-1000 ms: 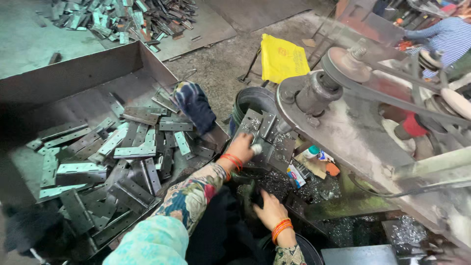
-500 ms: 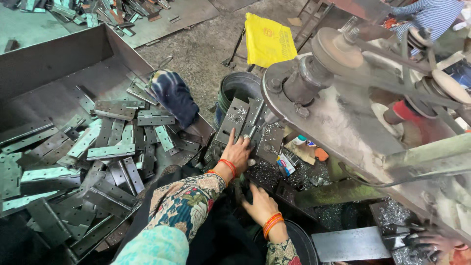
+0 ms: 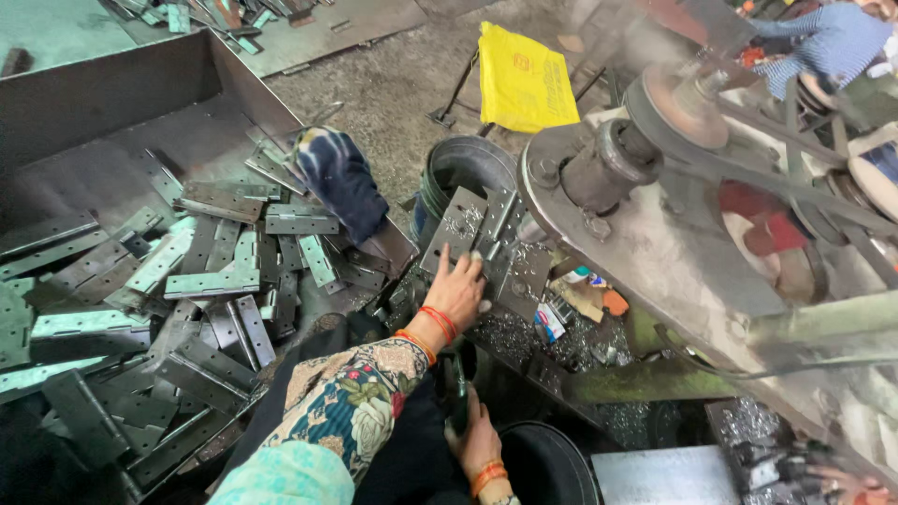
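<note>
Under left hand (image 3: 456,292): hinge plate (image 3: 468,229), touching.

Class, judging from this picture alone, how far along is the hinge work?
Done: hard to tell; a few hinge plates lean by the machine. In hand: the left hand touches those plates; the right hand grips a dark tool. Left: a big pile of hinges fills the tray.

My left hand (image 3: 458,292) sits at the centre of the frame, arm stretched forward from the lower left in a patterned floral sleeve, 2 orange-red bangles at the wrist, palm down, fingers (image 3: 470,265) spread and pressing flat. My right hand (image 3: 477,435) is low at the bottom centre, orange bangles on its wrist, fingers curled closed.
</note>
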